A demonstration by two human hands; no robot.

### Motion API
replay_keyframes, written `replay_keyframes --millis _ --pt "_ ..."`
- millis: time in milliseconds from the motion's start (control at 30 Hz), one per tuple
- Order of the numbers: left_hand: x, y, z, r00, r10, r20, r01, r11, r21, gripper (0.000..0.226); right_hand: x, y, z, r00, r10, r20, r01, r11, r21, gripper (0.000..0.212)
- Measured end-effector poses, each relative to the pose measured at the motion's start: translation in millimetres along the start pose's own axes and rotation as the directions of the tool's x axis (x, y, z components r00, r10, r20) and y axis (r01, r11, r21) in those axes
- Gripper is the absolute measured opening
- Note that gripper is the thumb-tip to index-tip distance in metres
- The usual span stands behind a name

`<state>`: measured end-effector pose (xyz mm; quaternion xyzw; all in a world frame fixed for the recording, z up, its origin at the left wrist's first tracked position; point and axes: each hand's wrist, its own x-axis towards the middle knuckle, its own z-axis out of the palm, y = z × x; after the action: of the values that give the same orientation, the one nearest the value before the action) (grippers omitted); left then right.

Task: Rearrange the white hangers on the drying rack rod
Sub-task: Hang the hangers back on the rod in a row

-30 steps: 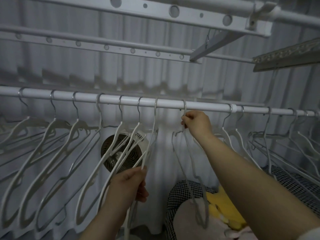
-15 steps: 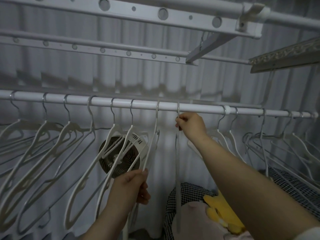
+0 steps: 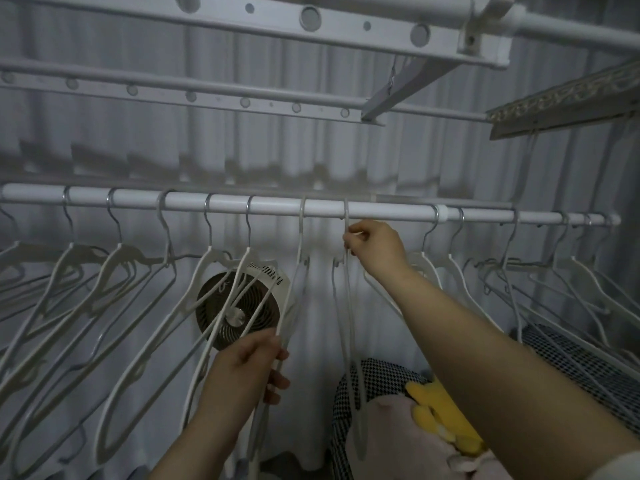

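Note:
A white rod point(image 3: 381, 214) runs across the view with several white hangers hooked on it. My right hand point(image 3: 375, 245) pinches the neck of one white hanger point(image 3: 348, 306) just under the rod; that hanger hangs edge-on to me. My left hand point(image 3: 247, 367) grips the lower arm of the neighbouring white hanger point(image 3: 300, 258), which hangs one hook to the left. More hangers point(image 3: 114, 299) slant away on the left, and others point(image 3: 540, 271) crowd the right end.
A round fan point(image 3: 239, 315) sits behind the middle hangers. Perforated rack bars point(image 3: 311, 20) cross overhead. Below right lie checked fabric point(image 3: 381, 379), a yellow item point(image 3: 436, 407) and pinkish cloth. A pleated curtain forms the backdrop.
The hanger in my right hand turned from angled to edge-on and slid slightly left along the rod. My left hand kept its hold on the neighbouring hanger.

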<state>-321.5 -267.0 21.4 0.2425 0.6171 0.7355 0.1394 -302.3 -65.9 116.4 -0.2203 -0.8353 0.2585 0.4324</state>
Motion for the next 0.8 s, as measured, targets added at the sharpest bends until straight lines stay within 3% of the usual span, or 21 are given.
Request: replay_keyframes --millis 167,333,500,567,700,800 --pt "2 -10 -6 0.979 0.192 -0.073 -0.178 0.970 0.165 0.021 -17 5 -15 0.997 0.005 -0.078 -0.001 0.999 0.045 0.021" --pt "-9 -2 -4 0.898 0.436 -0.069 -0.398 0.867 0.300 0.018 -40 30 -56 0.982 0.006 -0.190 0.002 0.999 0.039 0.018" --pt "-16 6 20 0.865 0.498 -0.060 -0.459 0.835 0.303 0.025 -54 80 -107 0.977 0.057 -0.207 -0.055 0.998 0.017 0.016" --pt "-20 5 36 0.852 0.521 -0.055 -0.483 0.822 0.302 0.013 -53 102 -122 0.971 0.115 -0.212 -0.108 0.993 0.041 0.018" --pt "-12 3 80 0.882 0.465 -0.077 -0.439 0.869 0.227 0.008 -51 140 -140 0.974 0.188 -0.128 -0.174 0.978 0.115 0.021" --pt "4 3 124 0.971 0.211 -0.114 -0.204 0.976 0.074 0.029 -52 161 -148 0.980 0.196 -0.044 -0.185 0.966 0.179 0.023"
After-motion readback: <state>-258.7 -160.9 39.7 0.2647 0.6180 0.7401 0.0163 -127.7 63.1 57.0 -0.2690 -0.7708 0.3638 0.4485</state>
